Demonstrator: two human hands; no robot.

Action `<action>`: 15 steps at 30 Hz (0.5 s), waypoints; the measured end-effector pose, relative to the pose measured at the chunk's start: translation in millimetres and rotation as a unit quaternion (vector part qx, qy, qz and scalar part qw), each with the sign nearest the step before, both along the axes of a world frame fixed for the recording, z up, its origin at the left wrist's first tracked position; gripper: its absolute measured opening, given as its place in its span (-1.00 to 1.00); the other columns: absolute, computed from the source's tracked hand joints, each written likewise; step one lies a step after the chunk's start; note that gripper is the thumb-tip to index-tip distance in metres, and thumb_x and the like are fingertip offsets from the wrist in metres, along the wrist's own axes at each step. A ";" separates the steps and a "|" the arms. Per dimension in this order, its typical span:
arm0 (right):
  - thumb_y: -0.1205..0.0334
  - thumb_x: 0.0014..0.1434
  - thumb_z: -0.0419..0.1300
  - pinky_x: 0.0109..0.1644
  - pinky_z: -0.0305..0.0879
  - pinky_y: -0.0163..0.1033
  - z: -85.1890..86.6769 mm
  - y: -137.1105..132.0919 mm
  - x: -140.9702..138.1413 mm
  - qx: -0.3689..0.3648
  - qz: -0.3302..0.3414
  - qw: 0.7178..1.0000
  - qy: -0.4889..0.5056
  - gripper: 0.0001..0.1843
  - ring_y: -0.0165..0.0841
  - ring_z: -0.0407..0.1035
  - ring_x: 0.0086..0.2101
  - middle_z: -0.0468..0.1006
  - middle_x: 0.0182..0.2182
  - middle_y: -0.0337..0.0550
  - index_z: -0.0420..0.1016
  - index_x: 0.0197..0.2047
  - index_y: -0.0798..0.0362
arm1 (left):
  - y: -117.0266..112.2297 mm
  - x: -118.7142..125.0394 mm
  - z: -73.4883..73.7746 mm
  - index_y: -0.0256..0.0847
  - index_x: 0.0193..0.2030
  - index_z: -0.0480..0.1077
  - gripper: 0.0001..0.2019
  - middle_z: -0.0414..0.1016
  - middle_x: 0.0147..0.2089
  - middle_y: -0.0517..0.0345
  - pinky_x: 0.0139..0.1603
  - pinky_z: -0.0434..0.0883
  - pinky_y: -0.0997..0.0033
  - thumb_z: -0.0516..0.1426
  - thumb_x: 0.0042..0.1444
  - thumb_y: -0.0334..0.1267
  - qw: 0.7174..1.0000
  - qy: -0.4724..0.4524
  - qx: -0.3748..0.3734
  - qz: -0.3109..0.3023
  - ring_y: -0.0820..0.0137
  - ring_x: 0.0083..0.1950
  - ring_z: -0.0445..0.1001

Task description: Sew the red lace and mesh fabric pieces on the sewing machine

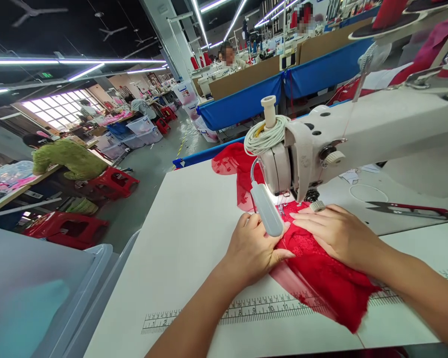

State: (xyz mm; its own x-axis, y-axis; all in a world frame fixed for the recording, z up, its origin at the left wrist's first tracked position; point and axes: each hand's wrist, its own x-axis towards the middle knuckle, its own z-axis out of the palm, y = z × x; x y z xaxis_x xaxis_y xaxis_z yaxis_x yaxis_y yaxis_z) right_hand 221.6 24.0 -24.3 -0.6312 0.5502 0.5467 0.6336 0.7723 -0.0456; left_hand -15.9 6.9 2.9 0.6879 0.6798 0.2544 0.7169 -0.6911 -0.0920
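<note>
Red lace fabric [302,243] with sheer parts lies under the needle area of a white sewing machine [280,166] and drapes toward me over the table. My left hand [252,243] rests at the fabric's left edge, thumb and index finger apart; a small grey lamp [267,209] on a bendy neck covers some of its fingers. On the right side of the cloth, my right hand [334,233] lies flat, fingers stretched toward the presser foot [281,210]. Behind the needle, more sheer red fabric [242,171] trails over the table's far edge.
Black-and-red thread snips [410,210] lie on the machine bed at right. A printed ruler [254,311] runs along the front of the white table [175,243]. Plastic bins [97,278] stand at left, near red stools [67,228] and a person in green [67,159].
</note>
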 end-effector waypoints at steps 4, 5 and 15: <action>0.49 0.23 -0.07 -0.16 0.40 -0.12 -0.1 4.2 -0.2 -0.009 0.016 1.000 0.003 -0.59 -0.24 0.50 -0.12 0.64 -0.07 -0.09 0.55 -0.04 0.11 | 4.1 0.4 -0.2 -0.20 0.03 0.48 -0.35 0.51 -0.03 -0.11 0.08 0.33 0.01 -0.24 0.34 0.23 0.998 -0.042 0.018 -0.035 0.12 0.00 0.39; 0.47 0.24 -0.07 -0.17 0.40 -0.12 -0.1 4.9 0.0 -0.017 0.020 1.000 0.006 -0.59 -0.25 0.50 -0.11 0.64 -0.07 -0.08 0.55 -0.03 0.10 | 4.7 0.8 0.1 -0.25 0.02 0.47 -0.31 0.51 -0.06 -0.13 0.08 0.34 0.02 -0.26 0.34 0.24 0.997 -0.047 0.018 -0.057 0.13 -0.02 0.40; 0.51 0.18 -0.05 -0.08 0.30 -0.12 6.9 -4.7 3.7 -0.044 0.094 0.994 0.039 -0.59 -0.29 0.41 -0.13 0.61 -0.08 -0.14 0.53 -0.08 0.00 | -2.0 6.9 3.2 -0.29 -0.23 0.41 -0.40 0.36 -0.41 0.07 -0.45 0.29 0.35 -0.32 0.42 0.02 0.996 -0.035 -0.021 -0.084 0.34 -0.45 0.30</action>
